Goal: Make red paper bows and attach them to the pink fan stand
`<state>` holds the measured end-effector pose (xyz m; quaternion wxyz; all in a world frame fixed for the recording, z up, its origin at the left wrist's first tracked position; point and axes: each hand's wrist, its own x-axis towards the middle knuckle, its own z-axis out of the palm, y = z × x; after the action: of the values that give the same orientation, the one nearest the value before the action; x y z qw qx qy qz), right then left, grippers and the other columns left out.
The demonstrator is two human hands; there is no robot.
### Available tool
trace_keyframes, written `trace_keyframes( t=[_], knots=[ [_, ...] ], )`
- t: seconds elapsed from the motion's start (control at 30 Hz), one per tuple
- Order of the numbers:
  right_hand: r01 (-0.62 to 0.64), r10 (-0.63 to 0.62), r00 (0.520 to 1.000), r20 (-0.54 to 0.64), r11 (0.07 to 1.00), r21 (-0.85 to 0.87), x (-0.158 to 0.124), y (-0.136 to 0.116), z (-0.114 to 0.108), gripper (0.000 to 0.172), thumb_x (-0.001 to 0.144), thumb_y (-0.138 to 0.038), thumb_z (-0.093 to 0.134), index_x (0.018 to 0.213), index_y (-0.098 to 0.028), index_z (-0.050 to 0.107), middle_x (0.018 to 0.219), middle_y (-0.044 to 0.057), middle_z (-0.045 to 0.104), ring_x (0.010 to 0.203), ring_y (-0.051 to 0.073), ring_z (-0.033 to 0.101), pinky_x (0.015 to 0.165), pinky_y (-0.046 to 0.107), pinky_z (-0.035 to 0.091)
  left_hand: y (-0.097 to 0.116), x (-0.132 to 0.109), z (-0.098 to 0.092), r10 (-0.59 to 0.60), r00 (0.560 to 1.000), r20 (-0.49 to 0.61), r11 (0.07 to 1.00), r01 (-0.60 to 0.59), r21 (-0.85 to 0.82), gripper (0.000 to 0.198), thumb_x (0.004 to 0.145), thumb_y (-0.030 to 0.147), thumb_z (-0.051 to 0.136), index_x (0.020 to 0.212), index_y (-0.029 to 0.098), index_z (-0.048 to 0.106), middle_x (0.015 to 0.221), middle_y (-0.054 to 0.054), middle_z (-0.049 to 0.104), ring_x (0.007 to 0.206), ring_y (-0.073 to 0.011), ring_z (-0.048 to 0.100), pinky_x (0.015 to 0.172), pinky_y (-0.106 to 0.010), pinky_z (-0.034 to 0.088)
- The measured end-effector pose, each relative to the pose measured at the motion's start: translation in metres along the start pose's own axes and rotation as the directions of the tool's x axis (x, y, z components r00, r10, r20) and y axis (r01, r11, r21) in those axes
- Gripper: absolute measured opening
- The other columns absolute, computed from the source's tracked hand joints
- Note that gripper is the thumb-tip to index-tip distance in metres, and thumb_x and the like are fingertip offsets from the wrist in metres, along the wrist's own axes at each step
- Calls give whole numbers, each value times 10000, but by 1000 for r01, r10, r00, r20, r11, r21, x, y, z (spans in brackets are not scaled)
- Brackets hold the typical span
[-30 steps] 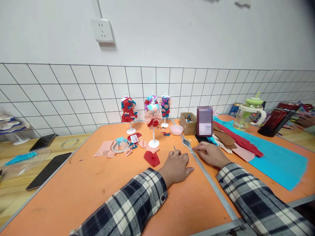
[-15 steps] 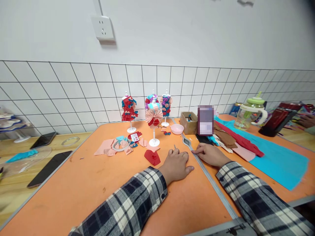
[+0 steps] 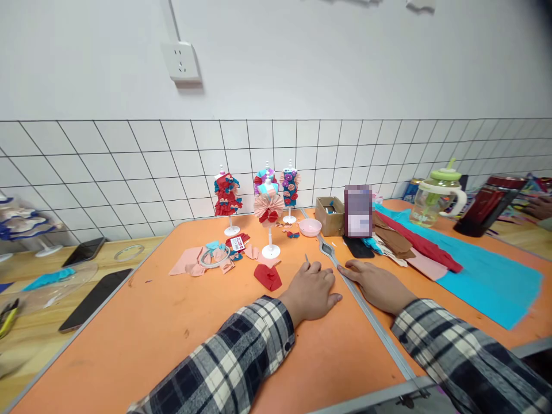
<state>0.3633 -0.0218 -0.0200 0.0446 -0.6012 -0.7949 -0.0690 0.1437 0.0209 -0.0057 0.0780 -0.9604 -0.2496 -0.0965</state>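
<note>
My left hand (image 3: 311, 291) rests palm down on the orange table, fingers loosely bent and thumb apart. From beneath its fingertips pokes the tip of a thin grey tool (image 3: 306, 259); the rest of it is hidden. Just left lies a folded red paper piece (image 3: 268, 278). Across the grey table seam, my right hand (image 3: 379, 283) lies flat with fingers extended, holding nothing. Ahead stands a small white dress form (image 3: 270, 233) wearing a pleated pink and red paper dress. Behind it are more dressed forms, one in red ruffles (image 3: 227, 195) and one in blue with rosettes (image 3: 290, 190).
Pink scraps (image 3: 187, 261) and a clear ring (image 3: 215, 257) lie left. A pink bowl (image 3: 310, 227), cardboard box (image 3: 330, 221) and propped phone (image 3: 358, 213) stand behind. Crepe paper (image 3: 487, 282), a green-lidded bottle (image 3: 435, 201) and a dark red flask (image 3: 489, 207) are right.
The camera view has shifted slightly. My right hand has slid a little toward me and lies flatter; my left hand stays almost in place.
</note>
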Motion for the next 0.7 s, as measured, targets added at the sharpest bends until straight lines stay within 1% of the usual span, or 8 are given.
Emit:
trace_keyframes(
  t=[0.13, 0.3, 0.37, 0.47, 0.53, 0.6, 0.63, 0.7],
  knots=[
    [-103, 101, 994, 39, 992, 66, -11, 1, -1, 512, 905, -198, 351, 1365, -389, 467, 1421, 4, 475, 1108, 261, 596, 860, 419, 502, 1, 1, -2, 16, 1000, -14, 1000, -16, 23, 411, 918, 519, 417, 1080, 178, 578, 1203, -70, 627, 1038, -266, 491, 877, -412, 355],
    [-182, 181, 983, 19, 975, 130, -21, 3, -4, 542, 822, -110, 358, 1239, -346, 610, 1350, -54, 546, 1190, 213, 557, 964, 394, 468, 4, -15, -16, 66, 997, -36, 998, -66, 3, 274, 955, 376, 406, 907, 189, 601, 917, -64, 690, 996, -239, 530, 841, -382, 375],
    [-169, 172, 985, -18, 979, 117, -23, 6, -2, 512, 813, -110, 370, 1184, -322, 650, 1294, -39, 597, 1156, 207, 583, 958, 392, 476, -8, -35, -24, 102, 992, -73, 994, -104, -19, 259, 963, 317, 386, 881, 201, 603, 904, -60, 689, 1048, -231, 525, 869, -377, 376],
    [-130, 138, 986, -97, 988, 82, -26, 4, -2, 402, 858, -179, 382, 1077, -307, 693, 1214, -4, 652, 1060, 220, 629, 856, 384, 522, -48, -79, -38, 63, 991, -121, 996, -70, -50, 279, 959, 281, 361, 878, 226, 622, 852, -53, 689, 939, -218, 564, 846, -379, 409],
    [-68, 81, 979, -185, 995, 74, -25, -6, -4, 356, 867, -203, 395, 1033, -296, 695, 1179, 27, 663, 1022, 225, 630, 802, 372, 526, -80, -110, -46, 61, 991, -118, 996, -69, -58, 283, 948, 255, 352, 957, 250, 634, 903, -59, 695, 946, -226, 574, 852, -391, 428],
    [75, -50, 960, -276, 994, 82, -16, -27, -7, 350, 848, -174, 417, 1067, -277, 671, 1171, 61, 655, 1014, 230, 611, 805, 371, 509, -106, -133, -51, 66, 994, -85, 993, -74, -95, 267, 941, 292, 384, 1064, 296, 621, 1011, -43, 692, 958, -224, 582, 854, -380, 452],
    [177, -142, 942, -305, 980, 89, -9, -41, -9, 361, 839, -154, 424, 1096, -266, 652, 1172, 75, 649, 1009, 231, 600, 817, 373, 496, -114, -140, -52, 48, 995, -82, 991, -58, -119, 269, 940, 306, 396, 1108, 312, 605, 1081, -32, 678, 993, -222, 580, 886, -380, 453],
    [379, -325, 884, -337, 919, 108, 16, -72, -12, 342, 838, -140, 436, 1096, -248, 634, 1158, 86, 644, 1015, 234, 570, 860, 381, 464, -122, -144, -50, -59, 991, -120, 991, 43, -129, 309, 942, 333, 399, 1205, 300, 559, 1206, -40, 626, 1080, -229, 561, 946, -396, 442]
  ],
)
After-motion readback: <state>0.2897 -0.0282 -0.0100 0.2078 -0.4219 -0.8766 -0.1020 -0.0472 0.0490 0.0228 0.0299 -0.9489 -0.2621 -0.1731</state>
